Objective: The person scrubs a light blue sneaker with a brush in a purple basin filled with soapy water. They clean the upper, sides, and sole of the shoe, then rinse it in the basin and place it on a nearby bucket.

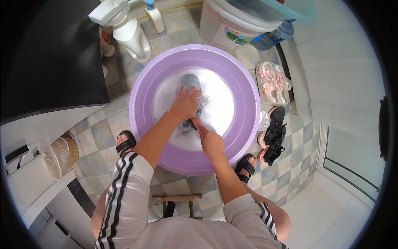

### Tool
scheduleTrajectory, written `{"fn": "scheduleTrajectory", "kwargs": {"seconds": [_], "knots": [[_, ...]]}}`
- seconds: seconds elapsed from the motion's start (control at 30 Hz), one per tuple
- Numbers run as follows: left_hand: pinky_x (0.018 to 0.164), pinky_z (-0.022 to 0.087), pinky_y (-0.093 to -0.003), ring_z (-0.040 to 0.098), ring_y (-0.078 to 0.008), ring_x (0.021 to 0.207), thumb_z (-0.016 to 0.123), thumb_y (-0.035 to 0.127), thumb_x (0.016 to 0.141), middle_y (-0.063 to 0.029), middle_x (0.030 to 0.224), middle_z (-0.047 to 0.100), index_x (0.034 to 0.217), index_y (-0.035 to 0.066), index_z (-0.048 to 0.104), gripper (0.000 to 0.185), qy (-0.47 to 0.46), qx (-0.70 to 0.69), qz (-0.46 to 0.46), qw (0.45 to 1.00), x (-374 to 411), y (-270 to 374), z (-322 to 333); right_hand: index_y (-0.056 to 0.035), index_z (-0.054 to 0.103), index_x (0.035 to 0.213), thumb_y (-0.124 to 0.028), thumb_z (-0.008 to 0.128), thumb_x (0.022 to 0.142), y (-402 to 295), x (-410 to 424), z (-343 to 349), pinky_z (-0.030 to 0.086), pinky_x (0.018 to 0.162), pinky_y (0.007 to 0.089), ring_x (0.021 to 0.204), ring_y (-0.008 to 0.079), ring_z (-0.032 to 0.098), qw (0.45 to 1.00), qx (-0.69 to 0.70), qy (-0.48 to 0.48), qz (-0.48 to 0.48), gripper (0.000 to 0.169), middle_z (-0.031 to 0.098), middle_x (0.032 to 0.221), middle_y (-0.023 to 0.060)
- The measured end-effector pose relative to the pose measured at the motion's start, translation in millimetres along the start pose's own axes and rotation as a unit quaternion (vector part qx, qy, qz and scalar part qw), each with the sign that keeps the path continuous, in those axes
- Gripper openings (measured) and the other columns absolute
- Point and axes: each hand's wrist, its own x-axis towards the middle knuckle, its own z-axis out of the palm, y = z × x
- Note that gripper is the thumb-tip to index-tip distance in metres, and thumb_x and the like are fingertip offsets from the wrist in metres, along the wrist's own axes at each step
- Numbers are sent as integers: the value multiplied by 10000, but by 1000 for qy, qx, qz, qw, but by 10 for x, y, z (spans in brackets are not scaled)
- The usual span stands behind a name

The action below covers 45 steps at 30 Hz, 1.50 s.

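A grey shoe [190,81] lies in white suds inside a lilac plastic basin [244,102]; only its toe shows plainly. My left hand [186,104] presses over the middle of the shoe with fingers curled around it. Lower in the basin, my right hand [212,141] is closed around what looks like a slim brush handle [196,122]. The far end of that handle is hidden near my left hand and the shoe. Dark, dirty foam [186,129] surrounds the shoe's lower part.
Behind the basin stand a white jug [132,39], a pump bottle [155,20] and a white bucket [217,28]. To the right are bagged shoes [272,82], black sneakers [275,127] and a clear cup [264,120]. A low stool [177,198] is beneath me.
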Motion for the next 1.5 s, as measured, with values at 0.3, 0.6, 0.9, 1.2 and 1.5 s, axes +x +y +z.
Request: {"fn": "scheduleTrajectory", "kwargs": {"seconds": [0.3,0.6,0.9,1.2,1.5], "knots": [[959,329,-492,439,-265,1117,709,287,710,-93,1061,548,968,75,624,344,90,-151,-206,963,383,450,268,-237,595,1207,-299,473,945,443,234,289,490,818,398,957,335,621,980,185,49,51,296,643,1048,166],[990,362,-467,425,-289,1226,660,480,787,-125,1342,449,1346,117,426,707,34,-720,-486,494,-386,-106,1099,-144,597,1230,-281,469,970,583,392,304,346,475,209,556,85,419,839,537,-90,16,321,569,756,-6],[962,409,-452,488,-324,1174,595,573,806,-123,1335,461,1378,35,359,820,37,-840,-386,380,-405,100,579,-130,493,1300,-277,465,962,411,647,220,398,457,285,519,129,480,844,516,-75,-123,370,525,717,21],[906,459,-409,536,-295,1111,590,564,814,-177,1285,479,1365,-17,338,840,1,-636,-509,580,-494,-210,942,-76,586,983,-203,487,905,-165,752,146,476,629,446,716,398,603,978,119,149,-81,179,635,877,172],[1044,300,-428,352,-279,1292,460,677,823,-145,1426,348,1417,3,288,915,-4,-735,-457,501,-379,-149,681,-161,508,863,-370,445,956,-120,590,-177,211,367,222,394,72,268,637,737,-211,85,238,425,606,-13]]}}
